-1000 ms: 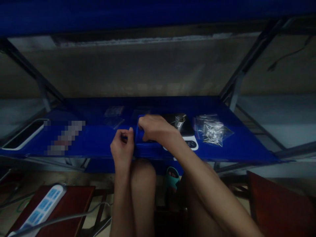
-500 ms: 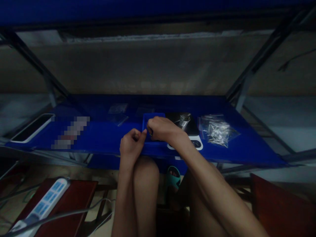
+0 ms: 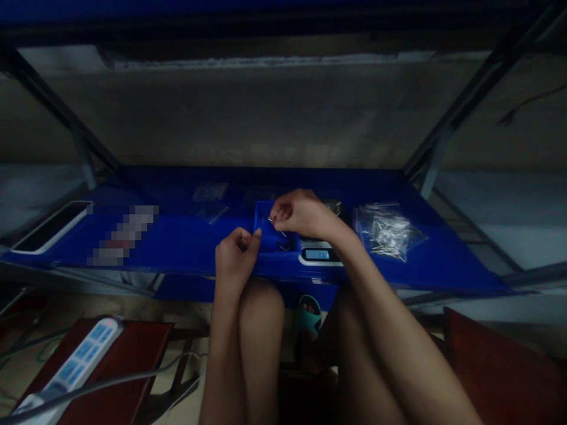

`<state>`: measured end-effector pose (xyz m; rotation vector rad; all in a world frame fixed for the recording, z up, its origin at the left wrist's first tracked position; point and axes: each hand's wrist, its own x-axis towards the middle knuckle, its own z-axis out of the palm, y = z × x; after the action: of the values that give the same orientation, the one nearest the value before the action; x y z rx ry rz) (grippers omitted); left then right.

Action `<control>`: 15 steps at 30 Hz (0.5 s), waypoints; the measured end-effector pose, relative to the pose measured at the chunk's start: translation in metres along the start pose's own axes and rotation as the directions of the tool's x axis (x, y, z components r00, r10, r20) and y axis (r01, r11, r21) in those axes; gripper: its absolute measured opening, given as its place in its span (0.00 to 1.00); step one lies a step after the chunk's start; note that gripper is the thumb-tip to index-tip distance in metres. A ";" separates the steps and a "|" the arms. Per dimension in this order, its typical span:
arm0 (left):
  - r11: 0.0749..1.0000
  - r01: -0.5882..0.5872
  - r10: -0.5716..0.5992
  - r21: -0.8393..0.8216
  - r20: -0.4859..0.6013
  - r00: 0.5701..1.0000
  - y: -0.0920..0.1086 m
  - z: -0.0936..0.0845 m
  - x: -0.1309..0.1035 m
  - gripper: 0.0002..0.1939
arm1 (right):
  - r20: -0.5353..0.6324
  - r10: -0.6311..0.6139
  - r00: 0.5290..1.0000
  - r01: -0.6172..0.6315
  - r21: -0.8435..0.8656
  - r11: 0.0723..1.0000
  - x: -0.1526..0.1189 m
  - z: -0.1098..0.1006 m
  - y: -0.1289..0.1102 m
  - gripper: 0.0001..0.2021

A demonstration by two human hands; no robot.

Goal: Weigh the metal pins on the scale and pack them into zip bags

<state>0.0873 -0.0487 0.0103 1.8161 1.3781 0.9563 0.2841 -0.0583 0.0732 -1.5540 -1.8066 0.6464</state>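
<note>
My right hand point(image 3: 299, 211) is over a small blue tray point(image 3: 258, 215), its fingertips pinched on a small shiny metal piece point(image 3: 270, 219), too small to name more exactly. A few thin metal pieces point(image 3: 283, 245) lie in the tray's front right part. My left hand point(image 3: 237, 254) is at the tray's front left corner, thumb and fingers curled together; what they hold, if anything, is hidden. Right of the tray stands a white digital scale point(image 3: 305, 257) with a lit display. My right hand and forearm cover much of it and most of the metal cup on it.
Clear plastic bags of thin metal pieces point(image 3: 390, 233) lie to the right on the blue table point(image 3: 443, 260). Flat clear bags point(image 3: 210, 203) are at the back left. A white-framed phone point(image 3: 53, 227) lies far left. A power strip point(image 3: 84, 357) rests on a red-brown stool below.
My right hand has moved away from my left hand, up and to the right over the tray. Metal pieces in the tray and the scale's lit display now show. My left hand stays nearly still.
</note>
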 end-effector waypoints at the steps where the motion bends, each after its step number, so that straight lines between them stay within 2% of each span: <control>1: 1.000 0.000 0.000 -0.001 0.002 1.000 0.001 0.000 0.000 0.22 | -0.044 0.003 0.999 0.000 0.057 0.998 -0.004 -0.003 0.002 0.08; 4: 1.000 -0.005 0.005 -0.006 0.005 1.000 0.003 -0.001 -0.001 0.22 | -0.193 0.021 0.981 0.020 0.206 0.978 -0.019 -0.012 0.006 0.06; 6: 1.000 -0.002 0.002 -0.004 0.006 1.000 0.004 -0.002 -0.001 0.22 | -0.331 0.063 0.942 0.028 0.264 0.964 -0.032 -0.019 0.010 0.09; 8: 1.000 0.012 -0.012 0.001 0.006 1.000 0.004 -0.002 -0.001 0.22 | -0.496 0.128 0.859 0.015 0.275 0.961 -0.047 -0.026 0.017 0.11; 10: 1.000 0.022 -0.022 0.008 0.008 1.000 0.004 -0.001 0.000 0.22 | -0.644 0.175 0.745 -0.014 0.247 0.969 -0.061 -0.032 0.026 0.11; 12: 1.000 0.024 -0.024 0.008 0.006 1.000 0.003 -0.001 0.001 0.22 | -0.732 0.194 0.654 -0.047 0.216 0.975 -0.072 -0.036 0.035 0.11; 13: 1.000 0.021 -0.022 0.007 0.004 1.000 0.003 -0.001 0.001 0.22 | -0.752 0.199 0.629 -0.064 0.204 0.977 -0.076 -0.036 0.038 0.11; 15: 1.000 0.014 -0.014 0.000 0.002 1.000 0.003 0.000 0.001 0.22 | -0.757 0.207 0.619 -0.097 0.187 0.977 -0.081 -0.035 0.044 0.12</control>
<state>0.0884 -0.0486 0.0129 1.8040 1.3881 0.9469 0.3456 -0.1318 0.0510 -1.5626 -0.9532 0.0916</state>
